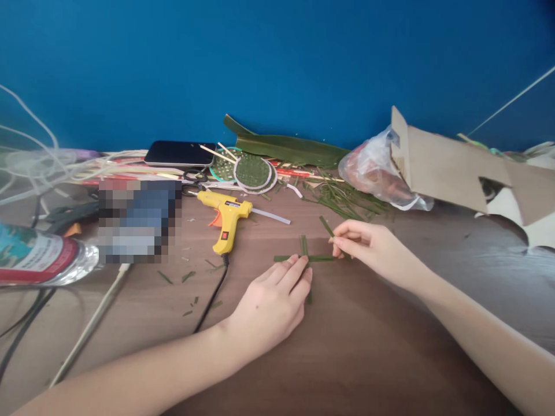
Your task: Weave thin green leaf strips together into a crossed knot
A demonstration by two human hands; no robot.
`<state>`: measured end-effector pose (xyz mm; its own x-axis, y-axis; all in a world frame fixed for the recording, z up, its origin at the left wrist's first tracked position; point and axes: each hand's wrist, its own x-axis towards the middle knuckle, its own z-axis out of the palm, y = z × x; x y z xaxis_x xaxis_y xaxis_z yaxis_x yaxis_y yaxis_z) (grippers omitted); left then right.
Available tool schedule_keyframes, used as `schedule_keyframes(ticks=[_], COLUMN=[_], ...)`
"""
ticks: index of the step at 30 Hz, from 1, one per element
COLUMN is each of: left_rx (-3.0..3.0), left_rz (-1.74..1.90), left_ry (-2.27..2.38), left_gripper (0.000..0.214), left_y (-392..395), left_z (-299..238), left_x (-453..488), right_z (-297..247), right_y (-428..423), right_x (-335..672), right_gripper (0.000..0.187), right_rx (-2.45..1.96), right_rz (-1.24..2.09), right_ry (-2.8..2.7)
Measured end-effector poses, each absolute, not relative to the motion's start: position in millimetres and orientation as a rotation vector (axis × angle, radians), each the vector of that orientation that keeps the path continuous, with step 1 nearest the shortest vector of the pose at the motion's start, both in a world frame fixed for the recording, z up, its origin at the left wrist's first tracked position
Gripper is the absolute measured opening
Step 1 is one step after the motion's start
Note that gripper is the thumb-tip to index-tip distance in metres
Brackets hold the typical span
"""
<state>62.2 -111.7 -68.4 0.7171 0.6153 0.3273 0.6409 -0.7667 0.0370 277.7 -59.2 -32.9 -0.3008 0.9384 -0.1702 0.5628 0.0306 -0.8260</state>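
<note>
Lying on its side at the left edge of the frame, a plastic bottle (41,257) is shown on the wooden table (368,352). A dark phone (180,153) is seen at upper centre-left, against the blue wall. A yellow glue gun (226,218) is laid below it, its black cord trailing toward the bottom of the frame. Two woven green discs (252,172) are stacked just right of the phone, and a long green leaf (290,149) is laid behind them. At centre, the left hand (271,303) is held flat, fingers pressed together, with the fingertips resting on crossed leaf strips (304,247). The horizontal strip (284,258) of that cross is pinched at its right end between the thumb and fingers of the right hand (368,245), right of centre. A clear plastic bag (375,173) and a sheet of cardboard (455,167) are placed at upper right.
</note>
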Motion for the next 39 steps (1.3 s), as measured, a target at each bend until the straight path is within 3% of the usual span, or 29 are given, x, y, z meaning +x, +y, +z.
schedule_keyframes(ticks=[11, 25, 39], left_rx=[-2.83, -2.83, -2.846], left_rz=[-0.488, -0.523, -0.51], left_ry=[-1.044, -1.038, -1.043], left_gripper=[0.032, 0.031, 0.031], left_y=[-110.6, -111.9, -112.6], left_z=[-67.1, -68.1, -69.5], left_x=[63.6, 63.6, 62.7], right_z=[-45.7, -37.4, -31.6], right_y=[-69.3, -70.0, -67.8], right_x=[277.0, 274.6, 276.7], right_gripper=[0.009, 0.014, 0.017], right_rx=[-1.523, -1.71, -1.747], right_rz=[0.759, 1.082, 1.172], right_ry=[-2.035, -1.779, -1.72])
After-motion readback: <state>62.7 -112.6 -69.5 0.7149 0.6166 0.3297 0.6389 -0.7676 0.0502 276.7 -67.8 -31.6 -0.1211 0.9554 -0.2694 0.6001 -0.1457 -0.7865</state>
